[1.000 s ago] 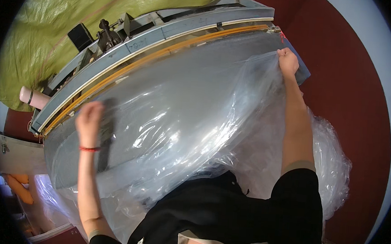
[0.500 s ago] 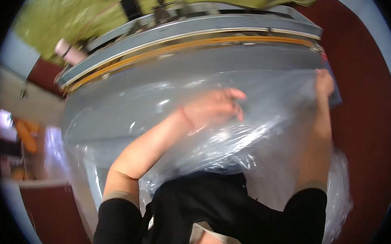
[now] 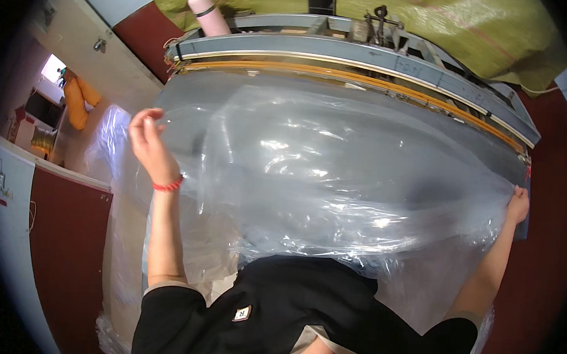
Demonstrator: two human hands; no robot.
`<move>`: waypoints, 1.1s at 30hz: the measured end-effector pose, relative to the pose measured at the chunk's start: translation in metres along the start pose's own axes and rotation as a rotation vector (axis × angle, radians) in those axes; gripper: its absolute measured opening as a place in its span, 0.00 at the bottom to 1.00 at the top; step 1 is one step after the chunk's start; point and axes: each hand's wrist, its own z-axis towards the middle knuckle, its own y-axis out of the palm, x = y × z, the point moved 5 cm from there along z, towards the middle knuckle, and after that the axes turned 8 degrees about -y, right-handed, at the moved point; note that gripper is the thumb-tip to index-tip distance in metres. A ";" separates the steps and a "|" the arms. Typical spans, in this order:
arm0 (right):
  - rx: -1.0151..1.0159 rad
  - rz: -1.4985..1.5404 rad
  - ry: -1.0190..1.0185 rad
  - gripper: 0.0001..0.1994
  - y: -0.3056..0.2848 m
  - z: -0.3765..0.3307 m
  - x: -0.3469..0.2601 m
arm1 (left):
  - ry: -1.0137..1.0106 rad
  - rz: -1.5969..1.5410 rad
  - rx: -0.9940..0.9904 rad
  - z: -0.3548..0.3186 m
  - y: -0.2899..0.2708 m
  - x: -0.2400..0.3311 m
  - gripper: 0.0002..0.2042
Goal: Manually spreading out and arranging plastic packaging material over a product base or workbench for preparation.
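A large sheet of clear plastic film (image 3: 335,180) lies creased and shiny over the grey tabletop (image 3: 188,93) of a bench machine. At its right end my right hand (image 3: 519,206) is closed on the film's edge, pulling it into folds that run to the fingers. My left hand (image 3: 152,146), with a red band at the wrist, is raised by the tabletop's left edge. Its fingers are bent and apart, and I see nothing held in them. More loose film hangs over the near edge in front of my body.
Across the back runs a blue-grey metal frame (image 3: 369,56) with an orange strip (image 3: 290,67) along it. A pink bottle (image 3: 209,15) stands at its left end. Yellow-green woven sheeting (image 3: 448,25) covers what lies behind. At the left are a door (image 3: 88,29) and bunched film (image 3: 109,134).
My left hand has swung from over the middle of the film out to the left edge. My right hand keeps its hold on the film. The view has turned and shifted left.
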 end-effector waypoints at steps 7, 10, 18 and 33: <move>0.011 -0.021 -0.026 0.16 -0.004 0.000 -0.009 | 0.520 0.782 -1.101 -0.088 0.074 -0.026 0.24; -0.024 0.038 -0.037 0.16 0.007 0.004 -0.013 | 0.307 0.949 -0.360 -0.002 0.008 -0.129 0.25; -0.003 0.000 -0.020 0.17 0.000 0.000 -0.005 | 0.307 0.950 -0.601 -0.001 0.027 -0.104 0.21; 0.001 0.043 -0.037 0.17 0.015 0.012 0.016 | 0.295 0.802 -0.387 0.018 -0.002 -0.105 0.26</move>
